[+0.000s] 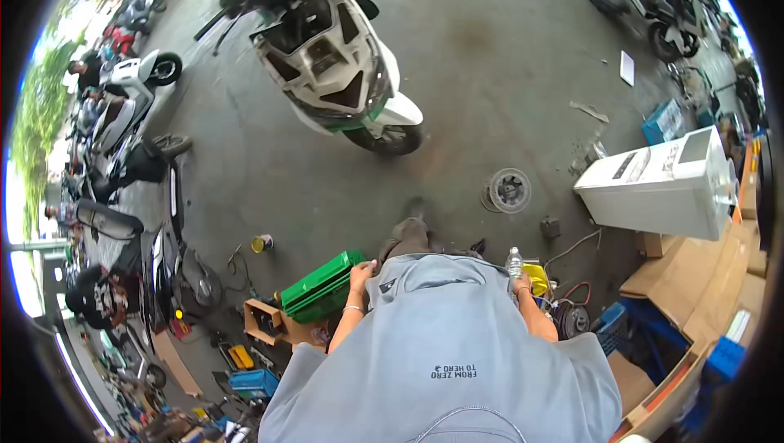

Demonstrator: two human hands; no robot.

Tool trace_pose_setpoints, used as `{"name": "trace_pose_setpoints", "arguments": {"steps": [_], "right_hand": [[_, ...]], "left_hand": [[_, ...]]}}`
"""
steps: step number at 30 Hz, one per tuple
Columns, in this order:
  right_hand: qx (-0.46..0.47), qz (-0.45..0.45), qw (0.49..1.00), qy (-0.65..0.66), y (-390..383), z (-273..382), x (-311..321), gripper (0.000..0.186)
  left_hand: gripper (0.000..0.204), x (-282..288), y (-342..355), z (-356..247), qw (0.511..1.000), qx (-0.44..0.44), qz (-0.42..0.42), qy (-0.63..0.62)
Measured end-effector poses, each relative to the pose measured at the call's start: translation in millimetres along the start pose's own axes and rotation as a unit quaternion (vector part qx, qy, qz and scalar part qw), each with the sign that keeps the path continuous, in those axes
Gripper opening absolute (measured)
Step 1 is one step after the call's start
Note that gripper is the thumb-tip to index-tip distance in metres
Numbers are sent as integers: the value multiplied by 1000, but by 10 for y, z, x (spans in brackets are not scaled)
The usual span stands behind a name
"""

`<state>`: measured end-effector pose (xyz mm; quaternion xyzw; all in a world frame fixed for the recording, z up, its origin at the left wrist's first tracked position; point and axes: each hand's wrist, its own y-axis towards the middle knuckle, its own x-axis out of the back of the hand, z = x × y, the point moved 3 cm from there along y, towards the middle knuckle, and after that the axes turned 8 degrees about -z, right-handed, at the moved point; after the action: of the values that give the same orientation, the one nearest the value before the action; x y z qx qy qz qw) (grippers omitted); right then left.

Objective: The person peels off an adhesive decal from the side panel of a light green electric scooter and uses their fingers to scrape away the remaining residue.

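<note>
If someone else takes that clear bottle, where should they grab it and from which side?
Probably the upper part of the bottle, coming from the front: the right hand seems to hold its lower part, leaving the narrower top end free.

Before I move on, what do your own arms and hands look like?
The left hand and right hand look ungloved. A thin, pale band circles the left wrist; right wrist details are too small to tell. The blue-grey shirt has wide, short sleeves, leaving the forearms bare.
</note>
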<state>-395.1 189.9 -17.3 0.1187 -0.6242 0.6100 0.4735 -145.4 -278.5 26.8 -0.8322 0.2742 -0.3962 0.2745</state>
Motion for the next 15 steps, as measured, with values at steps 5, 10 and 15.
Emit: {"name": "trace_pose_setpoints", "arguments": {"steps": [5, 10, 15], "right_hand": [[-61, 107, 987, -102, -240, -287, 197, 84], [-41, 130, 972, -192, 481, 1075, 399, 82], [115, 102, 926, -345, 1463, 3796, 1583, 78]], "left_hand": [[41, 68, 147, 609, 988, 98, 34, 111], [38, -63, 659, -61, 993, 53, 16, 104], [34, -364, 1404, -1513, 997, -36, 20, -68]]}}
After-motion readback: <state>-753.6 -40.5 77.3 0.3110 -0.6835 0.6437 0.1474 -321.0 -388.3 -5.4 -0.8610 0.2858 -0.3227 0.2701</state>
